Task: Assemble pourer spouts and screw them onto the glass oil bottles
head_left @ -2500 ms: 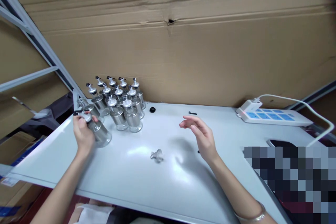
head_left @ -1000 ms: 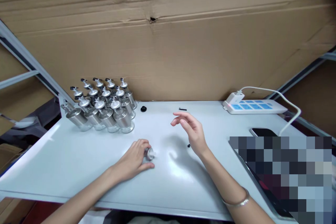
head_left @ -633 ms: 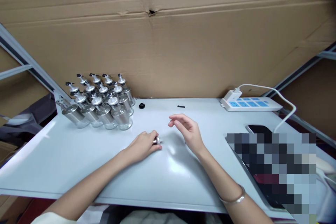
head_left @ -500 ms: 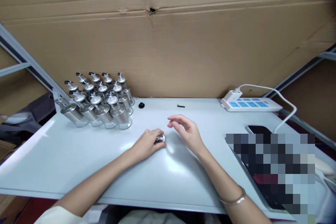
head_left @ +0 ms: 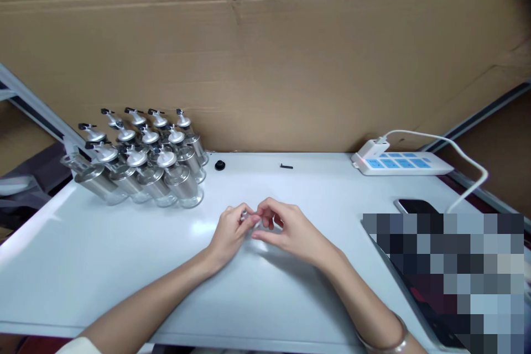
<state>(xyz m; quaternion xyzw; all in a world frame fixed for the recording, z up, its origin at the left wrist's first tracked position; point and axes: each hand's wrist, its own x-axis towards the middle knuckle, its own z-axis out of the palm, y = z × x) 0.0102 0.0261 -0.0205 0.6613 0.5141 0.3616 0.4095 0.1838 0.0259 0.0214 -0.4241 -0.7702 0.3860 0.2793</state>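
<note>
Silver metal pump cap [head_left: 245, 217], lifted since a moment ago off the white tabletop [head_left: 124, 254], now sits pinched between left hand [head_left: 230, 230] and right hand [head_left: 286, 229], both grips clenched on it. Steel-sleeved glass bottles [head_left: 141, 160] stand far left.

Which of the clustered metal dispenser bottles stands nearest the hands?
The front-right bottle of the cluster, at the corner closest to the left hand; the others stand farther left or behind.
</note>
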